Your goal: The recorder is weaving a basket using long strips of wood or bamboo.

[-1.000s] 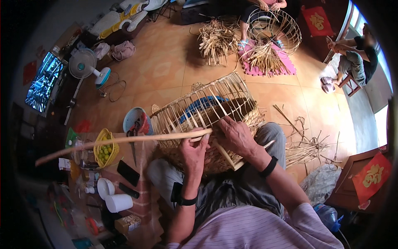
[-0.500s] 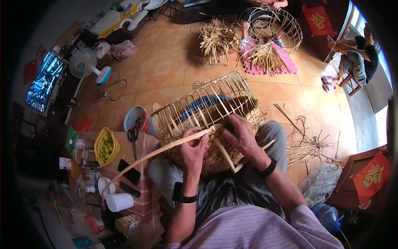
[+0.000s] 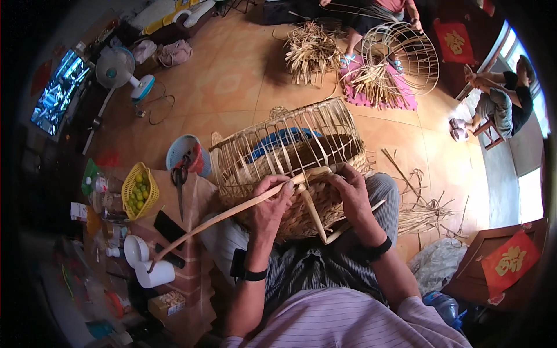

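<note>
A woven basket with upright strips and blue material inside lies across my lap. My left hand grips a long pale flat strip near the basket's near edge; the strip's free end slants down toward the lower left. My right hand pinches the same strip where it curves over at the basket's edge. A bent pale piece hangs below that spot and angles sharply toward the right.
At left, a low table holds scissors, a yellow fruit basket and white cups. Cane strips lie right. Ahead, a co-worker handles an open frame beside a cane pile; another person sits right.
The strip is now bent over at the basket's edge, with my right hand shifted right along it. The co-worker's frame has moved right. The whole view has shifted slightly.
</note>
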The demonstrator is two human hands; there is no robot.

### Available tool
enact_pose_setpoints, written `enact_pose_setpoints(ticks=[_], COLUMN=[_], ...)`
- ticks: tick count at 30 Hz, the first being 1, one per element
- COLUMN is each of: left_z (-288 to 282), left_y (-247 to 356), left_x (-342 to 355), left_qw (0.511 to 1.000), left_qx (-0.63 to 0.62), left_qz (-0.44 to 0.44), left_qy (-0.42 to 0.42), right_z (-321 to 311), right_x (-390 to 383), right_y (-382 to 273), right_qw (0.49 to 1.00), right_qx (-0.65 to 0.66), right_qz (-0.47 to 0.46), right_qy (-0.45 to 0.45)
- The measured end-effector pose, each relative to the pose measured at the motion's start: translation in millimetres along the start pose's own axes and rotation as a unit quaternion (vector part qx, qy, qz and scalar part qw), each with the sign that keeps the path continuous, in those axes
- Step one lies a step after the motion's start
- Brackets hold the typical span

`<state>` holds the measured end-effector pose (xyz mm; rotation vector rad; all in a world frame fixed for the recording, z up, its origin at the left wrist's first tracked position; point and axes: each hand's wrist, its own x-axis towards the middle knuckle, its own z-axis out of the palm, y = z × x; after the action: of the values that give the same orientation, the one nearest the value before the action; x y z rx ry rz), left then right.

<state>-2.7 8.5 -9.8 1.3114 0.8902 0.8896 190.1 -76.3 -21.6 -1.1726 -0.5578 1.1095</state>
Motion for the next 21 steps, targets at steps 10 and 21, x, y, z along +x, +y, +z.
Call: enact_pose_setpoints(ticks=[10, 21], left_z=[13.6, 21.7], left_y=[-5.5, 16.6], left_x=[3.5, 4.8], left_qw=[0.926, 0.897], left_qx=[0.268, 0.377], left_qz=[0.25, 0.231], left_qy=[0.092, 0.0], right_z=[2.4, 18.4], right_x=[-9.9, 8.8], right_y=[-38.0, -36.5], right_qw=[0.801, 0.694], right_qx=[-0.545, -0.627], right_qz=[-0.248, -0.343], right_qy=[0.028, -0.091])
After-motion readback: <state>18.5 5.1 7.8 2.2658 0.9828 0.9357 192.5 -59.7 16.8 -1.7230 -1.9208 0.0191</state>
